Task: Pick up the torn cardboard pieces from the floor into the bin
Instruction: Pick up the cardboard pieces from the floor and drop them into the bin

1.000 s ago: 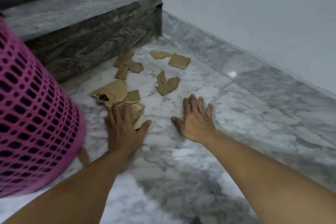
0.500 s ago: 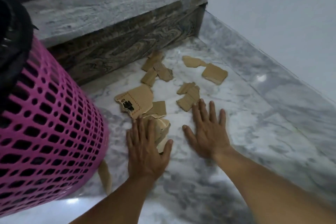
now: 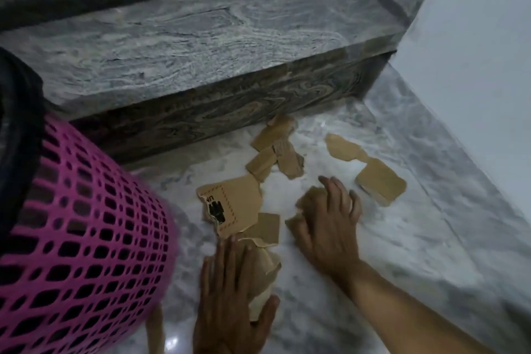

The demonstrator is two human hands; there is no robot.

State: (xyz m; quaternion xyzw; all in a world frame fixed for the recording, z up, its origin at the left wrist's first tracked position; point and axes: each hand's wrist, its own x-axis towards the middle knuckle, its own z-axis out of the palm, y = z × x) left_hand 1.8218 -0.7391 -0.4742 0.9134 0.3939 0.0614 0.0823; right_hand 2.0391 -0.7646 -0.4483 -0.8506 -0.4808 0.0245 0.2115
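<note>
Right hand (image 3: 327, 227) has moved onto cardboard pieces (image 3: 309, 204).
Its fingers curl, gripping them; flat left hand (image 3: 230, 296) presses near pile (image 3: 263, 270).

— What colours are in front of you?

— The bin (image 3: 80, 238) beside me is bright magenta pink, a lattice of small holes, with a black rim at its top.

— And the floor (image 3: 416, 253)?

— White marble with grey veins. The step (image 3: 215, 37) has a grey swirled top and a dark brown-and-grey swirled face.

— The scraps?

— The cardboard pieces (image 3: 380, 182) are plain tan. The printed piece (image 3: 234, 205) carries black marks and a dashed brown border. The wall (image 3: 474, 52) is pale bluish white.
</note>
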